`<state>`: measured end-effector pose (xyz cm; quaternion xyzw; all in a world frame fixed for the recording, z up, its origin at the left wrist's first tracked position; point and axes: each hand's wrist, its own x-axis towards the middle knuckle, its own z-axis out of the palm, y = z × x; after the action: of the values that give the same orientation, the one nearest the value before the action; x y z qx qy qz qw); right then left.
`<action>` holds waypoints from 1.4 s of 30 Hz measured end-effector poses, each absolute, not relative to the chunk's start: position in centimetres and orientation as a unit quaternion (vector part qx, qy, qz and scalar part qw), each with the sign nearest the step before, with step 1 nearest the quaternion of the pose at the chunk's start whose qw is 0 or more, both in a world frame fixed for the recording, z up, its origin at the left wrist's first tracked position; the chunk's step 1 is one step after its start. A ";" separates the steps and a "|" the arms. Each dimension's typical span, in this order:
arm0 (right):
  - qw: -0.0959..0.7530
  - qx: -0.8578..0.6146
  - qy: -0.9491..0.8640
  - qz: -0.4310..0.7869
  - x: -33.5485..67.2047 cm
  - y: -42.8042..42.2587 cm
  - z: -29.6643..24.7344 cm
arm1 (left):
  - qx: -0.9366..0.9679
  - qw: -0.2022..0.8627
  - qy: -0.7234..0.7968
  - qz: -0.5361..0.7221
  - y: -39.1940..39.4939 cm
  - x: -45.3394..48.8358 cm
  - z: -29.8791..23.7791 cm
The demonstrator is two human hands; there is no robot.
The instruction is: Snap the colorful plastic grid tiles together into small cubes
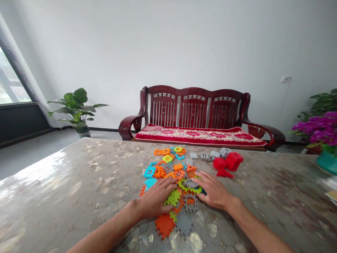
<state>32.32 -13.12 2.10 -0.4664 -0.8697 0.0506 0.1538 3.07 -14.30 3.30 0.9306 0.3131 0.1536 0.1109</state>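
Note:
Flat interlocking plastic tiles with toothed edges lie in a loose pile on the table, in orange, grey, light blue and lime green. My left hand [159, 196] rests palm down on the pile's left side, fingers spread, beside a lime green tile [173, 198]. On the right, my right hand [213, 191] has its fingers apart and touches the edge of a lime green frame-like piece [184, 186]. A dark blue bit shows under its fingers. Closest to me lie an orange-red tile [165, 225] and a grey tile [184, 224]. What lies beneath both palms is hidden.
Red joined pieces [231, 162] and several grey pieces [205, 156] sit behind my right hand. The table [86, 196] has a patterned cover. Beyond it stands a wooden bench [193, 109]. A turquoise flower pot [328, 162] is at the right edge.

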 end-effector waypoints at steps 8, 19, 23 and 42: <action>0.186 -0.479 -0.857 0.042 32.0 -11.6 2.0 | 0.919 0.097 0.347 0.161 -13.1 3.6 2.3; 0.356 -0.616 -0.686 0.154 29.3 -6.4 4.1 | 0.842 0.151 0.419 0.304 -9.6 3.8 3.5; 0.381 -0.587 -0.681 0.217 27.3 -3.7 4.4 | 0.799 0.151 0.473 0.340 -6.9 3.7 4.1; 0.245 -0.514 -0.783 0.250 31.6 -9.9 3.2 | 0.937 0.225 0.234 0.131 -15.0 3.2 5.5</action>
<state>31.62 -9.93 3.22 -0.5140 -0.7830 0.2502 0.2451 3.20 -14.98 5.48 0.9367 0.2344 0.1314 0.2246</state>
